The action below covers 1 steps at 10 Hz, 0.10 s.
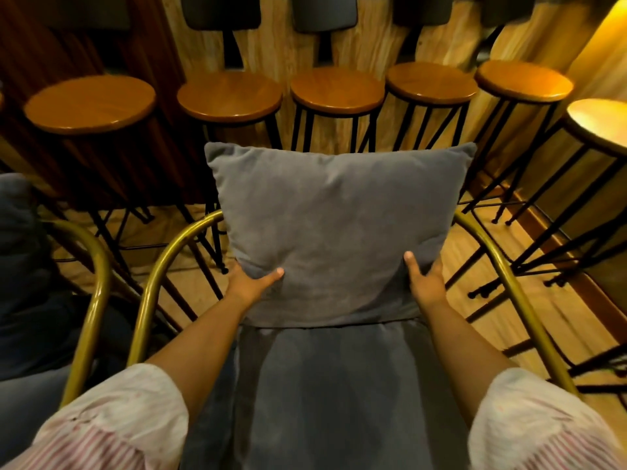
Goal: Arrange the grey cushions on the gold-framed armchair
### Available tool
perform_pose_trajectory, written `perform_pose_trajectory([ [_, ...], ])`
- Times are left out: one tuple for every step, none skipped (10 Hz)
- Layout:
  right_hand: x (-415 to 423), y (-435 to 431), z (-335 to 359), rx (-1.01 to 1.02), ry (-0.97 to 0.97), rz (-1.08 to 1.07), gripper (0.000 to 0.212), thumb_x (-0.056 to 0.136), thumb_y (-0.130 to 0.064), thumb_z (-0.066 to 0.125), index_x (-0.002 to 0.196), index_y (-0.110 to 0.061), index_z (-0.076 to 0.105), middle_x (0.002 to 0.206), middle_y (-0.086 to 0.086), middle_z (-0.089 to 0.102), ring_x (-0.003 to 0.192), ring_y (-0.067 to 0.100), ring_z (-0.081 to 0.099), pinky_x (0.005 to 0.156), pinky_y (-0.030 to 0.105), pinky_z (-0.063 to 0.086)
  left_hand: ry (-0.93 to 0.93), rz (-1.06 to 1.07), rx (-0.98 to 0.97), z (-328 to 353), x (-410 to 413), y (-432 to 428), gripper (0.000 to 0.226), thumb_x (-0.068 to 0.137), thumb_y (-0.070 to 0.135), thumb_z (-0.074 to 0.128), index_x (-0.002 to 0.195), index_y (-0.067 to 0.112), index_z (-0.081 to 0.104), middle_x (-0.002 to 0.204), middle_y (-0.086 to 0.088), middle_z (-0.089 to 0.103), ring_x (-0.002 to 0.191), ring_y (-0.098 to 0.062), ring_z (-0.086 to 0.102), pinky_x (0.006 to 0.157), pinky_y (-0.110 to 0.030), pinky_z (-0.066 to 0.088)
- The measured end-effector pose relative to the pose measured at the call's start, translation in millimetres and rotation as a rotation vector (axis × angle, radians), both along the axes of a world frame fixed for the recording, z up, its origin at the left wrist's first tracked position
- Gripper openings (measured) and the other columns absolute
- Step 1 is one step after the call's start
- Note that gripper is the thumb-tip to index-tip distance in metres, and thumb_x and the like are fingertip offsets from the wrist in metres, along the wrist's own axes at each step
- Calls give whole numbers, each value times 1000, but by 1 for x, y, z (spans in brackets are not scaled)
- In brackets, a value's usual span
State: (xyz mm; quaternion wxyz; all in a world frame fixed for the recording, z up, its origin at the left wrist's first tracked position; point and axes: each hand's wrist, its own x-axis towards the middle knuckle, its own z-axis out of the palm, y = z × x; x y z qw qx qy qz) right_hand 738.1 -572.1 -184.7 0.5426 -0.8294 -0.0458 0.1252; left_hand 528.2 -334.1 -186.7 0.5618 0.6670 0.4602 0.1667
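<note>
I hold the grey back cushion (336, 228) upright at the rear of the gold-framed armchair (149, 286), my left hand (251, 283) and right hand (425, 283) gripping its lower corners; it seems to rest on the seat cushion (332, 395).

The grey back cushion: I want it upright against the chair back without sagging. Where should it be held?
Hold the grey back cushion by its lower side edges, from the front. The left hand and right hand already grip there, thumbs in front; it stands upright on the seat cushion.
</note>
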Motion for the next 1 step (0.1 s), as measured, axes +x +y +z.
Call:
perform_pose_trajectory([
  [-24, -3, 10, -159, 28, 127, 84, 87, -56, 51, 151, -8, 24, 157, 17, 30, 145, 33, 26, 119, 43, 23, 25, -112, 11, 14, -10, -24, 105, 73, 23, 81, 153, 10, 15, 157, -12, 29, 143, -33, 32, 115, -48, 33],
])
